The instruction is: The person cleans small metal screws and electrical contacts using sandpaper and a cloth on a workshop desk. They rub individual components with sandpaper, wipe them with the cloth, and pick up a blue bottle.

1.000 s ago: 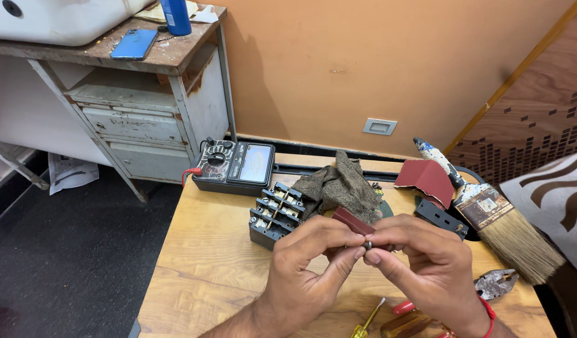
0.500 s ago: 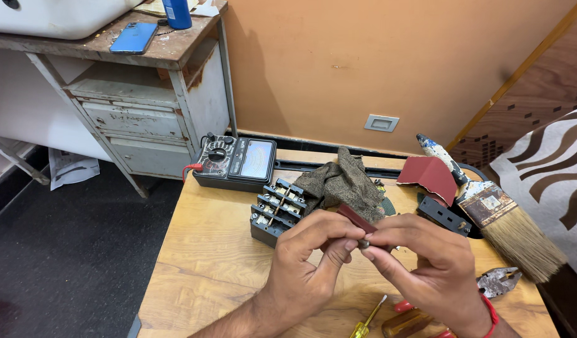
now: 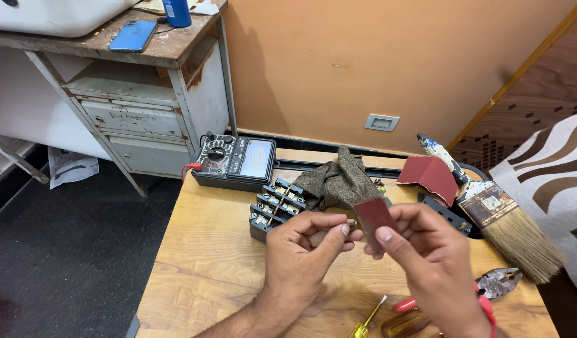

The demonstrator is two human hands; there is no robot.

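Observation:
My left hand [image 3: 304,250] pinches a small metal part [image 3: 350,223] between thumb and fingertips, held above the wooden table [image 3: 207,275]. My right hand [image 3: 426,256] grips a small dark red piece of sandpaper [image 3: 374,216] right against that part. Both hands hover in front of a black terminal block [image 3: 273,209] and a crumpled brown cloth [image 3: 335,181].
An analogue multimeter [image 3: 235,161] sits at the table's back edge. A folded red sandpaper sheet [image 3: 429,177], a wide paintbrush [image 3: 495,209], pliers [image 3: 495,285] and a yellow screwdriver [image 3: 366,322] lie to the right and front. A worn metal cabinet [image 3: 132,119] stands at left.
The hands have risen slightly and the red sandpaper piece now stands upright in my right hand. The view has shifted a little to the left.

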